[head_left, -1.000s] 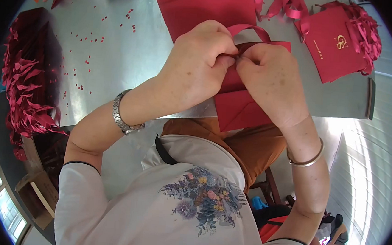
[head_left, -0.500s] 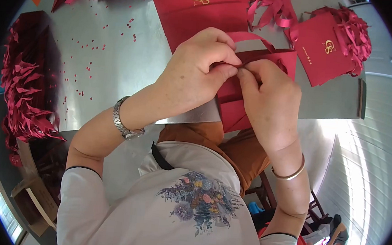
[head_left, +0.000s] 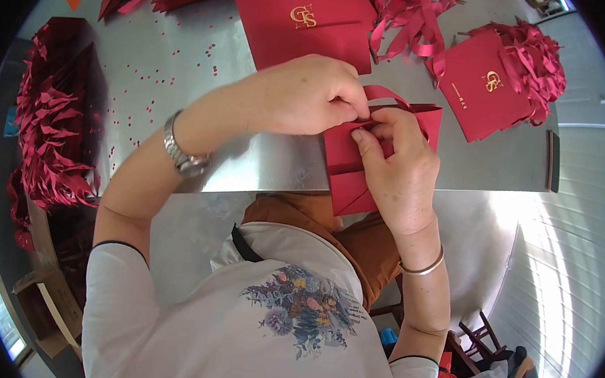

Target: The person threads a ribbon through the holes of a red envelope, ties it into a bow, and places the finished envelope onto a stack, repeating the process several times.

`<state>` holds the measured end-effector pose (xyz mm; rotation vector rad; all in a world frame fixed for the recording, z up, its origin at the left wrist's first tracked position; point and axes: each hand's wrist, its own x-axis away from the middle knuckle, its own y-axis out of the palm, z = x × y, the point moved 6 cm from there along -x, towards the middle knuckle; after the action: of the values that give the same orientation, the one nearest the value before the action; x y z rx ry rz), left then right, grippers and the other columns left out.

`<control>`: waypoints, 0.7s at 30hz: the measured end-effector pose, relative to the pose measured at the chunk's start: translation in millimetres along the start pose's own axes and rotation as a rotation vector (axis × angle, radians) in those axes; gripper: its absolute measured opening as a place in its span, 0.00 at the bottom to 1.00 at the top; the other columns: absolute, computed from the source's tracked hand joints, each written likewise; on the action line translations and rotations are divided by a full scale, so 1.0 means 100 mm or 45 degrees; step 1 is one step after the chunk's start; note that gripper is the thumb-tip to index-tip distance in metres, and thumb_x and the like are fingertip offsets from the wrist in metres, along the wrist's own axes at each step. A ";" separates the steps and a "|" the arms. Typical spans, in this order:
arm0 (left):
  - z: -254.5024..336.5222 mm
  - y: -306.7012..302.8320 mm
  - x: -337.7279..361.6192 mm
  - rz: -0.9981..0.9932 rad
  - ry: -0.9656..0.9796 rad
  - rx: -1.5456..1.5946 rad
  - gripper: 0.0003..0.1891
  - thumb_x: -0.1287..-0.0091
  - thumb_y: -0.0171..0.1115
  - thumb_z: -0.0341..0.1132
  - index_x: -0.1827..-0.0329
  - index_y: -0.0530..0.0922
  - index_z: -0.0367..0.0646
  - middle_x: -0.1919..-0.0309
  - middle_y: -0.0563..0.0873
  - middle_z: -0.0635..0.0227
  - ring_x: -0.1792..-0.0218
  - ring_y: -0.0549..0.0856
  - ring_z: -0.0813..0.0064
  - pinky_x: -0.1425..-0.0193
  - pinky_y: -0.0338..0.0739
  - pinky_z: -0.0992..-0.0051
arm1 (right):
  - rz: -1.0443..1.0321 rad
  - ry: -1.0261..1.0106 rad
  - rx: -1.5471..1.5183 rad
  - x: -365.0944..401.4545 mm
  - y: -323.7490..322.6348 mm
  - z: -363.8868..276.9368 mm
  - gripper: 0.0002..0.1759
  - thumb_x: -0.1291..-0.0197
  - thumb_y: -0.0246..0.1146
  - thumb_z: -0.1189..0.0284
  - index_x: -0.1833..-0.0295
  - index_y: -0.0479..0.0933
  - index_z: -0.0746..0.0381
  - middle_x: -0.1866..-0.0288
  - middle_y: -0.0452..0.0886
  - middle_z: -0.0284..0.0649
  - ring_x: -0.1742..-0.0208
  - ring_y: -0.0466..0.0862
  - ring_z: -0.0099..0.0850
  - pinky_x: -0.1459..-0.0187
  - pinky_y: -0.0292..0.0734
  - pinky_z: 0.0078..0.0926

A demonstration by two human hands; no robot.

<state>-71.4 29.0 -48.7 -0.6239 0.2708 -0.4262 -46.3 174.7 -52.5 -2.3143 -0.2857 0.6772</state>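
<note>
A red paper gift bag stands at the table's front edge, its mouth toward the far side. From its rim loops a red ribbon handle. My left hand, with a metal watch on the wrist, is closed in a pinch on the ribbon at the bag's rim; its fingertips are partly hidden. My right hand has its thumb on the front panel just below the rim and its curled fingers over the edge, gripping the bag. The two hands nearly touch.
A flat red bag with gold lettering lies beyond. Loose ribbons and stacked bags with ribbons are at the right. A box of ribboned bags stands left. Small red discs dot the metal table.
My left hand has shifted from pinching beside the right thumb to the ribbon at the rim. The right hand and bag have moved slightly down and left in view.
</note>
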 end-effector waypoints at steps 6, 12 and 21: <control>0.21 -0.01 -0.11 -0.389 0.180 -0.225 0.03 0.42 0.62 0.24 0.68 0.80 0.33 0.67 0.78 0.61 0.64 0.80 0.60 0.59 0.74 0.66 | 0.058 -0.126 0.053 -0.02 0.00 -0.10 0.15 0.49 0.72 0.73 0.57 0.75 0.61 0.72 0.81 0.39 0.74 0.83 0.37 0.73 0.78 0.32; 0.18 -0.01 0.01 -0.004 0.276 -0.348 0.05 0.42 0.61 0.22 0.64 0.78 0.34 0.62 0.78 0.60 0.59 0.79 0.57 0.57 0.75 0.63 | 0.045 -0.192 0.187 -0.05 -0.03 -0.15 0.19 0.52 0.73 0.72 0.54 0.77 0.61 0.73 0.80 0.39 0.75 0.83 0.36 0.74 0.77 0.33; 0.07 -0.03 0.03 0.129 0.269 -0.723 0.05 0.44 0.61 0.22 0.65 0.78 0.36 0.62 0.77 0.62 0.59 0.80 0.58 0.59 0.77 0.62 | 0.157 -0.639 0.458 0.27 -0.17 -0.50 0.22 0.56 0.72 0.73 0.50 0.80 0.60 0.51 0.81 0.39 0.51 0.79 0.36 0.44 0.71 0.42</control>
<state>-67.1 28.6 -42.0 -1.1164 0.6343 -0.3156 3.5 169.4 -20.6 -1.8067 -0.2240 1.2618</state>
